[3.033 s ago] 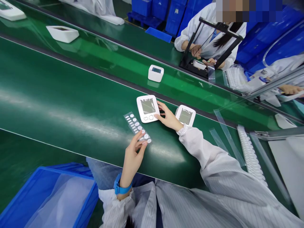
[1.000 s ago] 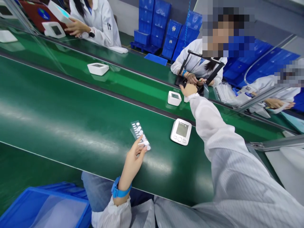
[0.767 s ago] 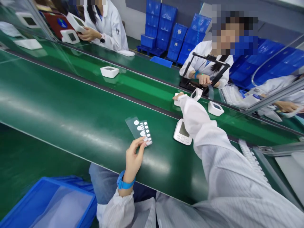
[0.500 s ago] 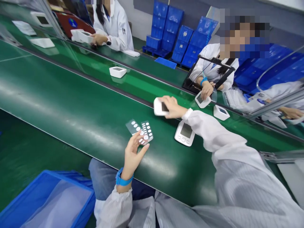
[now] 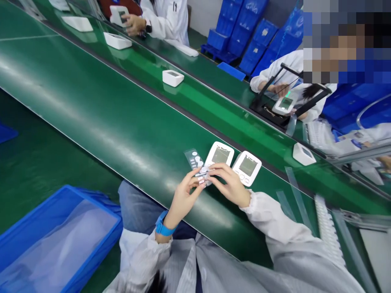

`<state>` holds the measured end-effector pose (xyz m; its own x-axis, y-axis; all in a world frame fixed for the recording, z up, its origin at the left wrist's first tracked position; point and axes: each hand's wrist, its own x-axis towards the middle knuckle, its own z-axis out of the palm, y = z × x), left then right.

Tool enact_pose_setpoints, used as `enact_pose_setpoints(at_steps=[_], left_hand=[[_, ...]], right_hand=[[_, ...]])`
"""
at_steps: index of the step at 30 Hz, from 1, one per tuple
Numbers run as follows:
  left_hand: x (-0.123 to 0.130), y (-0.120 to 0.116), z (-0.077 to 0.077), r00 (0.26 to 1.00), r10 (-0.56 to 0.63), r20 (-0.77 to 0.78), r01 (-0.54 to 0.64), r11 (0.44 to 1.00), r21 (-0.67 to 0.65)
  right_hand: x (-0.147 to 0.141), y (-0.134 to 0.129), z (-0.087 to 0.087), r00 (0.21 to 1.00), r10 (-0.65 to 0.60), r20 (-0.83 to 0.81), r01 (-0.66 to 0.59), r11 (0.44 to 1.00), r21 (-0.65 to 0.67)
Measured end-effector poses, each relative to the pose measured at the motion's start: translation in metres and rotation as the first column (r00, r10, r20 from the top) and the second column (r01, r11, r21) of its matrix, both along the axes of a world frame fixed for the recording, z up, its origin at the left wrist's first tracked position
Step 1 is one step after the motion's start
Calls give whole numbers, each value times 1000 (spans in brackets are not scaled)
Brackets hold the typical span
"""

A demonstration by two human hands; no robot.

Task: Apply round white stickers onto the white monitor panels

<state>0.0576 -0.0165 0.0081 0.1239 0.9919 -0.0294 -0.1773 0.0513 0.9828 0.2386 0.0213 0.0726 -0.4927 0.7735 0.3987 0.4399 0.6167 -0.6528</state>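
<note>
My left hand (image 5: 185,195) pinches a clear sheet of white stickers (image 5: 194,158), round and oval, between thumb and fingers. Its fingertips meet those of my right hand (image 5: 230,185), which is closed on the near end of the sheet; the exact grip is partly covered. Just beyond lies a white monitor (image 5: 220,154) with a grey display, its lower part behind my right fingers. Beside it, to the right, a second white monitor (image 5: 248,167) rests face up with its buttons showing.
A raised green conveyor (image 5: 210,106) with white monitors (image 5: 173,78) runs along the far side. Across it, a co-worker's hand (image 5: 282,90) is at a black frame (image 5: 269,112). A blue bin (image 5: 65,191) stands low left; a white spiral strip (image 5: 328,228) lies right.
My right hand has set its monitor down beside the other one and come to the sticker sheet at my left hand. The view has shifted. The co-worker opposite has raised a monitor.
</note>
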Motion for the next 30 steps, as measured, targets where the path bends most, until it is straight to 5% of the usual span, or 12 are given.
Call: enact_pose_setpoints(at_steps=[4,8,19,24,30], left_hand=[[2,-6,5,987,29,-155,-21,998,51],[1,-7,11,944,79,-320,-34,989,143],[-20,2,-3,863,131,-487,-66,987,147],[-40,10,-12,870,75,-486,-54,997,57],[-41,8,-11,862,58,-504,-26,997,70]], right_hand=[[-20,-6,-19,982,-73,-172,55,993,-107],[-22,-3,-20,974,-102,-203,73,987,-145],[-27,-26,-24,994,-108,11,109,994,-24],[-8,3,-32,894,-439,90,446,852,-273],[-10,20,-35,818,-544,186,571,729,-377]])
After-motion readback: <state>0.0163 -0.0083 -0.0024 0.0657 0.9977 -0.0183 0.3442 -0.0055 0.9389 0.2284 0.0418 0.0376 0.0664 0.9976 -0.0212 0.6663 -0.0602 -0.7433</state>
